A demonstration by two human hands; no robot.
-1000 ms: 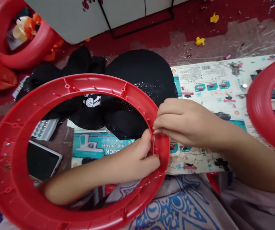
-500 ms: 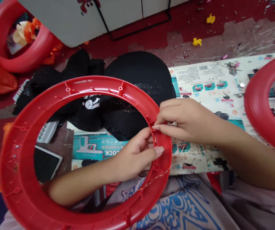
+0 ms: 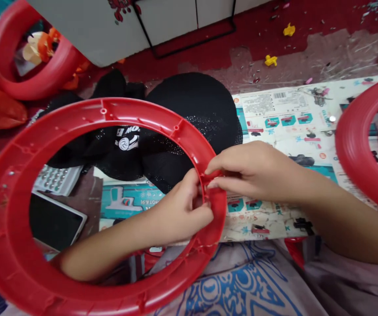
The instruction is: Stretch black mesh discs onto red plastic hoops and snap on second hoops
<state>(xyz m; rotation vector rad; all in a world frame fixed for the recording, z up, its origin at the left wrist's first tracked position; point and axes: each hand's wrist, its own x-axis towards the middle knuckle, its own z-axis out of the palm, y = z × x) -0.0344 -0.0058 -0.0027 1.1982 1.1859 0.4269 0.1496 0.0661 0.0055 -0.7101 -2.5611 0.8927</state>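
A large red plastic ring [image 3: 11,245], hollow side up with small ribs and screw posts inside its channel, lies tilted over my lap. My left hand [image 3: 185,206] reaches through its opening and grips the right-hand part of the rim, thumb over the inner edge. Thumb and forefinger of my right hand [image 3: 241,171] pinch together inside the channel just above, close to the left fingertips. What sits between them is too small to make out. Behind the ring lies a black cap [image 3: 195,96] with mesh parts and a white printed patch.
Printed cardboard [image 3: 274,105] covers the low surface in front of me. More red rings [image 3: 353,136] lie at the right, another red ring [image 3: 1,57] at the upper left. A calculator [image 3: 59,180] and dark-screened device [image 3: 57,221] show through the opening. Yellow pieces [image 3: 270,60] lie on the floor.
The ring has shifted left and turned a little, its left side now reaching the picture edge. Both hands have moved slightly left with it, my right fingers still pinched at the channel.
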